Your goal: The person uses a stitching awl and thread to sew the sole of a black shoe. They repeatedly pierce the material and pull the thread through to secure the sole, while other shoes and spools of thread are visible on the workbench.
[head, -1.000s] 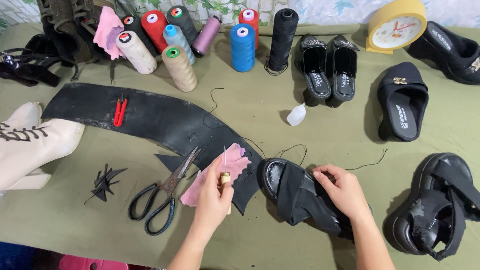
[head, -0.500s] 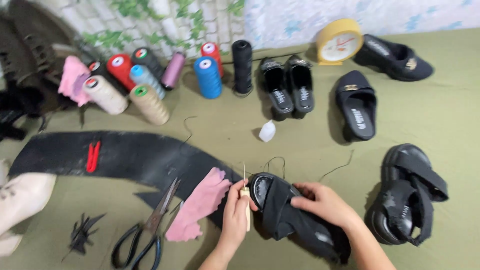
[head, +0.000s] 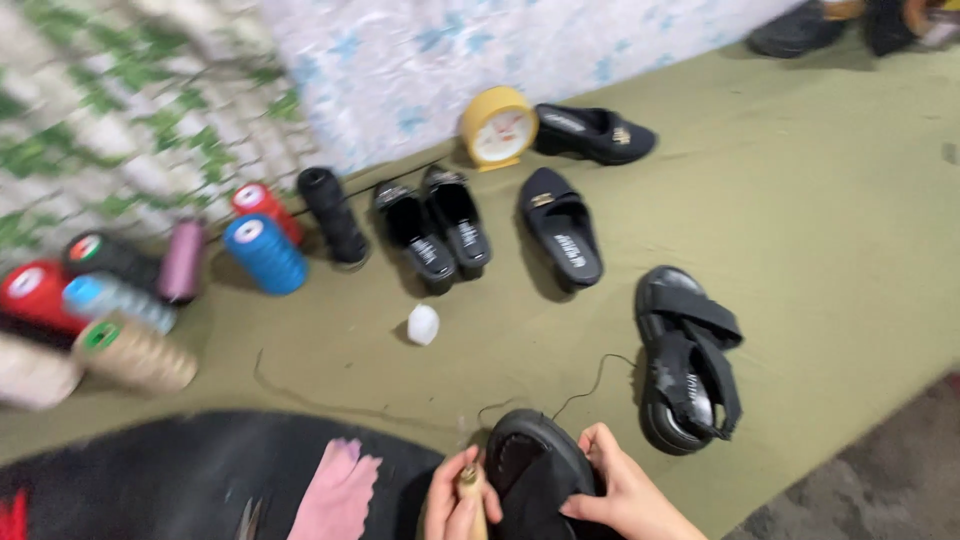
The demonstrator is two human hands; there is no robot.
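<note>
Thread cones [head: 140, 300] now crowd the left edge as the view has swung up and right since 1 second ago, pushing the scissors almost out of frame. The pink scrap [head: 335, 490] lies on black sheet [head: 150, 470]. The left hand [head: 455, 500] stays curled around an awl [head: 470, 495], its tip seemingly at the sandal [head: 535, 470] rim, though blur obscures it. The right hand [head: 620, 490] still clasps that sandal, low in frame. Stitching appears to continue. 2 stacked sandals [head: 685, 360] lie right.

You see an olive-green cloth floor covering [head: 800, 200] meeting a pale wall with blue floral print [head: 480, 50]; at left, a white lattice panel with green leaves [head: 110, 110]. Lighting is soft, even.
</note>
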